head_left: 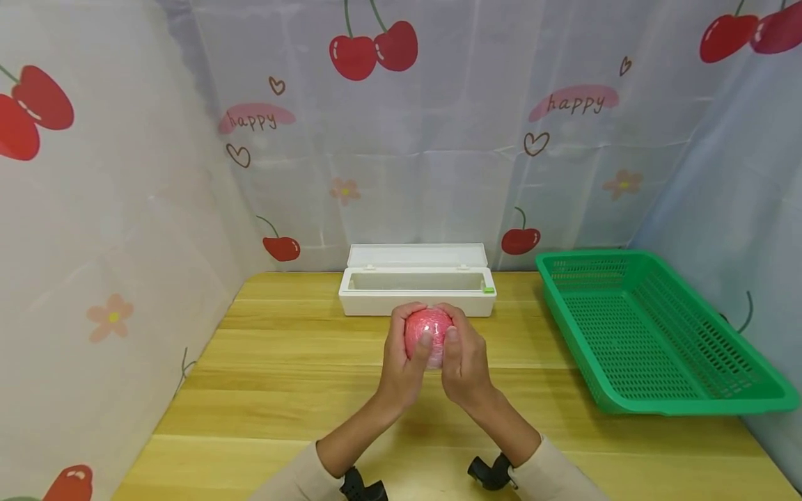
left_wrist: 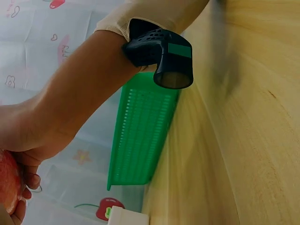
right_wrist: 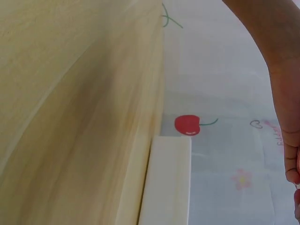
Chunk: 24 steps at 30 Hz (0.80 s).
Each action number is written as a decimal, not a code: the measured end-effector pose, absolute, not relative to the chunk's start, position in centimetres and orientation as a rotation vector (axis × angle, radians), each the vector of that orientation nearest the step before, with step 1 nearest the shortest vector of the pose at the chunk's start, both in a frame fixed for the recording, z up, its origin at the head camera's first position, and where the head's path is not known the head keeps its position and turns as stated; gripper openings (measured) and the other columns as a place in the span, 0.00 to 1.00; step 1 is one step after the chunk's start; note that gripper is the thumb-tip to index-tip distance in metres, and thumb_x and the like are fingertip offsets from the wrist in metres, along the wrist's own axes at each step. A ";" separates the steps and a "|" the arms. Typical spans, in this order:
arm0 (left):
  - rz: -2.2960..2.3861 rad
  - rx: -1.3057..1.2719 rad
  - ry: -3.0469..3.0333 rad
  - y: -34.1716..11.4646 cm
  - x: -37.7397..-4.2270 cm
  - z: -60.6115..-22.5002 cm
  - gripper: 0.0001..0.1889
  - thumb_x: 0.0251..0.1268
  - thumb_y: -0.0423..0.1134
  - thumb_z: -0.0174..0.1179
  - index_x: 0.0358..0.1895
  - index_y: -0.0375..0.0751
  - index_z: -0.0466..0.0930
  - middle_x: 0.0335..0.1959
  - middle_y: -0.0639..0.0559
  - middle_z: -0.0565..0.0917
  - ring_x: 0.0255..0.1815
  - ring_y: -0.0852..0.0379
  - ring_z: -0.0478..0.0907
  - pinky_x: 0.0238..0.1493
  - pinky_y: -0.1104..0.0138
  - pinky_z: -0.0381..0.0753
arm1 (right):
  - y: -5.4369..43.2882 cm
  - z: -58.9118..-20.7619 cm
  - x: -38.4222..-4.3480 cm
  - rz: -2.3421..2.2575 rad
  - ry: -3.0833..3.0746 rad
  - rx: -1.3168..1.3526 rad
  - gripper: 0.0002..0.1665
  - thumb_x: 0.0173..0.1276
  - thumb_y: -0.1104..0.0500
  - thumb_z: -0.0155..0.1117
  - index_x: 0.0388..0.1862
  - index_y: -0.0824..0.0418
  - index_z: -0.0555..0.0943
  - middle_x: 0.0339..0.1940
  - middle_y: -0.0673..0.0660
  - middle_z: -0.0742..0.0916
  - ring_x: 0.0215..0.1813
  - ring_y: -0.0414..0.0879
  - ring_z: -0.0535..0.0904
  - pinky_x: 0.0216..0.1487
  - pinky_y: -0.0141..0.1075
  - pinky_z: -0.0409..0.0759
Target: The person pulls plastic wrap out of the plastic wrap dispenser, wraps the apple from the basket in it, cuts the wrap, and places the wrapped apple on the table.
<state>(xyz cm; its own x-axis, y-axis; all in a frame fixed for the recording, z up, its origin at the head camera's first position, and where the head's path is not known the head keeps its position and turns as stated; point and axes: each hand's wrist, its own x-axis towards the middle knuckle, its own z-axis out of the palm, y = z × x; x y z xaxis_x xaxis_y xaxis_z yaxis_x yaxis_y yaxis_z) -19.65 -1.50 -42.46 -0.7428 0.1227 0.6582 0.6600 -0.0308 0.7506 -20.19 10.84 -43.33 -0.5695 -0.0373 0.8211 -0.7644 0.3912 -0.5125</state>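
Observation:
Between both hands, in the head view, is a red apple (head_left: 429,321) wrapped in shiny clear film. My left hand (head_left: 402,365) grips its left side, fingers curled round the far side and thumb on the near face. On the opposite side, my right hand (head_left: 466,358) holds it the same way, thumb beside the other thumb. The hands hold it up in front of a white lidded box (head_left: 416,304). Only part of the apple (left_wrist: 8,183) shows at the edge of the left wrist view. Palms and fingers hide its sides.
The white box has its lid (head_left: 418,255) raised and a small green piece (head_left: 489,289) at its right end. A green plastic basket (head_left: 567,341) stands at the right of the wooden table (head_left: 282,390). Cherry-printed curtains (head_left: 438,139) enclose the back and sides.

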 end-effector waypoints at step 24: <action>-1.871 -0.941 -1.923 -2.1 -21.2 -43.5 0.37 0.75 0.66 0.48 0.75 0.45 0.56 0.67 0.47 0.68 0.62 0.48 0.73 0.57 0.61 0.83 | 10.3 -43.2 -20.1 1.475 -1.778 0.766 0.24 0.75 0.70 0.38 0.68 0.67 0.67 0.62 0.63 0.75 0.60 0.53 0.74 0.60 0.32 0.79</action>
<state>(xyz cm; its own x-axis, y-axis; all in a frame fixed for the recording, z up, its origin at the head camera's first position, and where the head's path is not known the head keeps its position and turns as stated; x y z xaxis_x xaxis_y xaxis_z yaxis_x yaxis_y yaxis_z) -21.16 -2.09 -43.45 -0.7415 0.2440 0.6250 0.6314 -0.0610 0.7730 -20.13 10.33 -43.21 -0.5858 -0.0109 0.8104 -0.7985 0.1792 -0.5747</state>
